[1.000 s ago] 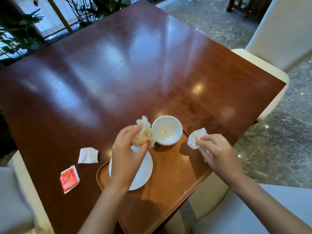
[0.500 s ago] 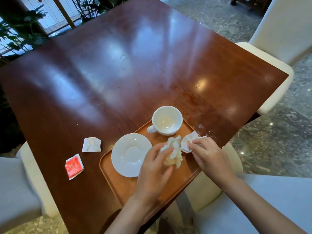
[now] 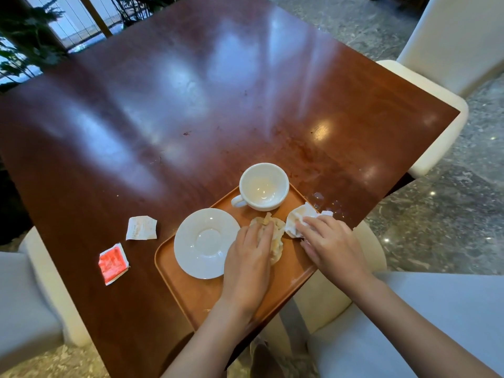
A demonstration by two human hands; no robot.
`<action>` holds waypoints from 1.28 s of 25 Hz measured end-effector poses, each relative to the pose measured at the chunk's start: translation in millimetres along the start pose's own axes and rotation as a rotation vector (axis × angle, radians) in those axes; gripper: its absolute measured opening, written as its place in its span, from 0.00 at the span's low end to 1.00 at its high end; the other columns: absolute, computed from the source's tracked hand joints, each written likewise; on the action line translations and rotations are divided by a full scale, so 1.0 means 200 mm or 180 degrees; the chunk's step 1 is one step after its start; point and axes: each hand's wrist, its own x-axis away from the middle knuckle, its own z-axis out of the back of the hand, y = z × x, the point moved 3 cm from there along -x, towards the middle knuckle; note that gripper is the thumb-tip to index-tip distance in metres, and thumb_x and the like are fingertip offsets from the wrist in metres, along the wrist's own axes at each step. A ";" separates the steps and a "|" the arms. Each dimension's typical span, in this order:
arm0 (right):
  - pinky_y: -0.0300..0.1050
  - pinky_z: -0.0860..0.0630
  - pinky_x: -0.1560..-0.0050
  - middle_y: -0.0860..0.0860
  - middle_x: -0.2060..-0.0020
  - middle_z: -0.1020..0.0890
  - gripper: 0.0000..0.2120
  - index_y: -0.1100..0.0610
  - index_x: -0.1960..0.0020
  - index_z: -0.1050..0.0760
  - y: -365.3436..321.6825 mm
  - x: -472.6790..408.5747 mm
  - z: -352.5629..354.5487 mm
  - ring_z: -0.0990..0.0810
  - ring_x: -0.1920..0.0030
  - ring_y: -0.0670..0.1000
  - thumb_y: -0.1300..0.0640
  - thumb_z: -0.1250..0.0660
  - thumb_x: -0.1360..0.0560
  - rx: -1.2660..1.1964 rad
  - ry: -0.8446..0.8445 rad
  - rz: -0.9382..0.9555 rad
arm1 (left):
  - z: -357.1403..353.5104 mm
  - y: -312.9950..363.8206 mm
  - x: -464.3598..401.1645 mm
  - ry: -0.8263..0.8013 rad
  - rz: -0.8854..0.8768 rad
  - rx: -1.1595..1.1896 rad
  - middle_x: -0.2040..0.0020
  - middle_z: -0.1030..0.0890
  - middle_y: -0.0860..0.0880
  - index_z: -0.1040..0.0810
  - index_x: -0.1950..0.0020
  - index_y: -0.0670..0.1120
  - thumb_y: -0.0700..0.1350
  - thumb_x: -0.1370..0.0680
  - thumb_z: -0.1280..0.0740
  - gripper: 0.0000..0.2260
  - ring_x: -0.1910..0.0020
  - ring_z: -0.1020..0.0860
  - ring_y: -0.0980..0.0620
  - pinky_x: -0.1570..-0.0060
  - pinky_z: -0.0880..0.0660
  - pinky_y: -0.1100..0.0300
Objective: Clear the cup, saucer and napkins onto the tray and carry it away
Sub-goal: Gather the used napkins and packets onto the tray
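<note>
An orange-brown tray (image 3: 283, 285) lies at the near edge of the wooden table. On it stand an empty white cup (image 3: 264, 186) at the far corner and a white saucer (image 3: 206, 242) to the left. My left hand (image 3: 249, 263) presses a crumpled yellowish napkin (image 3: 276, 241) down onto the tray, right of the saucer. My right hand (image 3: 331, 245) rests its fingers on a crumpled white napkin (image 3: 296, 221) at the tray's right rim.
A white torn packet (image 3: 141, 227) and a red packet (image 3: 113, 263) lie on the dark wooden table (image 3: 191, 105) left of the tray. Cream chairs (image 3: 447, 50) stand at the right, near right and near left. Plants fill the far left corner.
My left hand carried the yellowish napkin from beside the cup, over the saucer, down onto the tray. My right hand brought the white napkin to the tray's rim.
</note>
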 end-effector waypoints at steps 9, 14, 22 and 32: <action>0.54 0.23 0.54 0.60 0.52 0.18 0.07 0.61 0.58 0.20 -0.03 -0.01 0.02 0.20 0.48 0.62 0.66 0.26 0.35 0.0152 -0.0038 -0.0045 | -0.05 -0.04 0.08 -0.0428 -0.0272 -0.0172 0.22 0.48 0.45 0.48 0.24 0.51 0.46 0.19 0.44 0.25 0.24 0.51 0.46 0.28 0.46 0.48; 0.55 0.25 0.50 0.60 0.48 0.19 0.10 0.60 0.51 0.20 -0.16 -0.05 0.18 0.22 0.44 0.61 0.64 0.28 0.33 0.0018 0.0099 0.0067 | 0.12 -0.01 0.07 -0.0234 -0.0369 -0.0119 0.23 0.44 0.44 0.43 0.25 0.49 0.45 0.20 0.42 0.24 0.24 0.47 0.45 0.30 0.42 0.46; 0.51 0.21 0.57 0.60 0.47 0.18 0.18 0.60 0.47 0.20 -0.84 -0.34 0.18 0.19 0.51 0.61 0.61 0.26 0.36 -0.0515 0.0001 0.0972 | 0.48 -0.64 0.40 0.0880 0.0716 0.0042 0.34 0.26 0.41 0.28 0.33 0.43 0.41 0.27 0.30 0.22 0.35 0.28 0.42 0.41 0.28 0.47; 0.52 0.31 0.46 0.59 0.29 0.36 0.22 0.54 0.29 0.38 -1.35 -0.71 -0.29 0.34 0.35 0.60 0.63 0.46 0.22 0.0216 -0.1283 0.1163 | 0.40 -1.18 0.46 -0.0006 0.1139 -0.0390 0.31 0.31 0.37 0.31 0.30 0.43 0.38 0.25 0.33 0.23 0.32 0.32 0.39 0.41 0.28 0.45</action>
